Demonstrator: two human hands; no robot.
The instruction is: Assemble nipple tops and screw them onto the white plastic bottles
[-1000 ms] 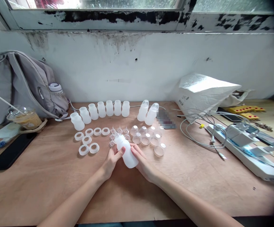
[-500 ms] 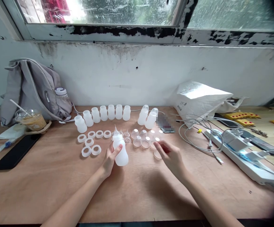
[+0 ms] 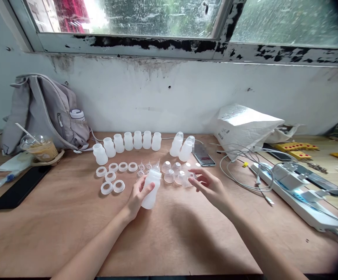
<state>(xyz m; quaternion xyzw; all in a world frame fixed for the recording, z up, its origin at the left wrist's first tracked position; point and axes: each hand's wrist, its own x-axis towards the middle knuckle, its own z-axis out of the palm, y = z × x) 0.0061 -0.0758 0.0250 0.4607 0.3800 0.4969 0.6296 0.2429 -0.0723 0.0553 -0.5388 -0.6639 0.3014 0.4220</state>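
Note:
My left hand is wrapped round a frosted white bottle topped with a ring and a clear nipple, tilted to the right. My right hand has its thumb and fingers closed round a clear dome cap at the right end of a group of caps. Several white rings lie on the left, and small clear nipples lie behind the held bottle. Behind them several open bottles stand in a row. Two capped bottles stand right of that row.
A grey backpack, an iced drink and a black phone-like slab are on the left. A phone, a white bag, tangled cables and a power strip lie to the right.
The held bottle has tilted to the right, its nipple now pointing toward the caps. My right hand has shifted slightly and its fingers have spread round a cap. The view has tipped up a little.

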